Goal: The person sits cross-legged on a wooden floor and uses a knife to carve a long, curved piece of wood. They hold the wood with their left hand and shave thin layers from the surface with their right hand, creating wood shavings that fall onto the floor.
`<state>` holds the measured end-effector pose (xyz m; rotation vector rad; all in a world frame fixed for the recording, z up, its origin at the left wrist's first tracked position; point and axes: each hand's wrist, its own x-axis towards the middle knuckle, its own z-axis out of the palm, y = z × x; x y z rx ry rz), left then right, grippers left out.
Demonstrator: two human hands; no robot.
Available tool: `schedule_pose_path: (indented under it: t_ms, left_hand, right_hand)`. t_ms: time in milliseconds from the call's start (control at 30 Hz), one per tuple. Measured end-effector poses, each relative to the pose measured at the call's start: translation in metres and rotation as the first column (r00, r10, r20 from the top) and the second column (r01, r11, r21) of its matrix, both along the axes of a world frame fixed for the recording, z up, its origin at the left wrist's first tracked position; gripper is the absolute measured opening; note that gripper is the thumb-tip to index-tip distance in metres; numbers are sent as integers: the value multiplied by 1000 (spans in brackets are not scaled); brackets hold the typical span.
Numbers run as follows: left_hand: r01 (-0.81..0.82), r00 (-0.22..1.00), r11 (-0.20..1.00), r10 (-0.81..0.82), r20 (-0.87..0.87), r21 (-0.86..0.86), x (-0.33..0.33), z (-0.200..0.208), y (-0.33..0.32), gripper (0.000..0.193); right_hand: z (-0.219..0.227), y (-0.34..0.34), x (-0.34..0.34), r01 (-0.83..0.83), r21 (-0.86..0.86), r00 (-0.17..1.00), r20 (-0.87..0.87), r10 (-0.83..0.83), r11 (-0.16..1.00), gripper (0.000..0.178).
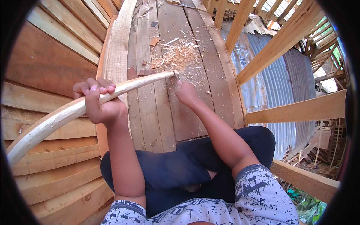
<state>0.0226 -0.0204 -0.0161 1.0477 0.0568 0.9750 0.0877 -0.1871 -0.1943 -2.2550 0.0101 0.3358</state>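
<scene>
Nearest, the person's patterned shirt and dark trousers fill the lower edge, both forearms rising from them. The left hand (98,102) has its grip wrapped tight around a pale, peeled curved stick (71,112), near the stick's middle. The stick's near end runs down past the left rim and is cut off there. Its far tip rests on the plank floor (150,112), just short of a heap of wood shavings (179,56). The right hand (186,93) sits beside that tip, fist-like; whatever it holds is hidden, so its grip cannot be told. Beyond the stick stand wooden rails (296,110) and corrugated metal sheet (270,75).
</scene>
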Motion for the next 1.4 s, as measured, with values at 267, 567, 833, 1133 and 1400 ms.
schedule_pose_path:
  t_ms: [267,567,833,1133,1400]
  left_hand:
    - [59,998,998,-59,8,25,1,-1,4,17]
    - [90,995,996,-90,39,8,-1,-3,5,17]
    - [-246,966,965,236,-107,-87,-8,17,4,15]
    - [-361,917,928,335,-216,-90,-3,23,2,23]
    - [-297,923,954,273,-272,-49,-8,28,-16,34]
  right_hand:
    - [-3,1,3,-58,116,996,73,50,992,51]
    - [-11,-6,3,-74,81,995,75,68,994,52]
    - [51,40,-28,-198,239,977,127,172,950,52]
    - [48,35,-22,-161,161,981,135,140,974,49]
    - [70,16,-11,-124,71,992,25,122,990,51]
